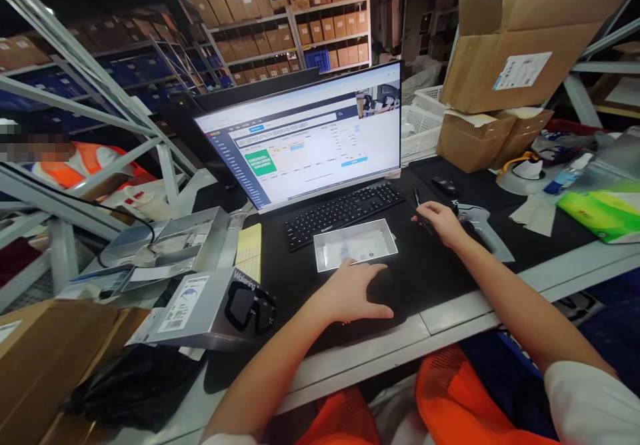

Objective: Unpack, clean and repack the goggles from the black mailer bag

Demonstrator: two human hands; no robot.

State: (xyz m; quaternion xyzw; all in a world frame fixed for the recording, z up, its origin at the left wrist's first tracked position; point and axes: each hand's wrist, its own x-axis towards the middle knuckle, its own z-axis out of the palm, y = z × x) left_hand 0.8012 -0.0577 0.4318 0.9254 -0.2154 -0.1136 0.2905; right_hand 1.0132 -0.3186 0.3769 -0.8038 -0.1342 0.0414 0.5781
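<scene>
- Desk (360, 360) covered by a black mat (300, 288), seen from the wearer's head, with both bare hands over it.
- Left hand (347, 293): palm down, fingers spread and thumb stretched well away from them, gripping nothing visible. It overlaps the near edge of a shallow box (377, 237); whether it touches the box cannot be told.
- The box lies on the mat, white-edged, without a lid, just in front of a black keyboard (345, 213).
- Right hand (440, 222): thumb and fingers pinched around a slim dark tool (417, 197), whose tip points toward the monitor (310, 158). The hand partly hides the tool, so its kind is unclear.
- Beyond the right hand is a black mouse (445, 185); a clear plastic bag (497, 242) lies beside the wrist.
- To the left stand a grey box (213, 312) marked "Wakening", bearing dark wraparound glasses, and a yellow paper pad (249, 248).
- Behind: shelves of cartons (327, 28); at far left, a person in an orange vest (70, 165).
</scene>
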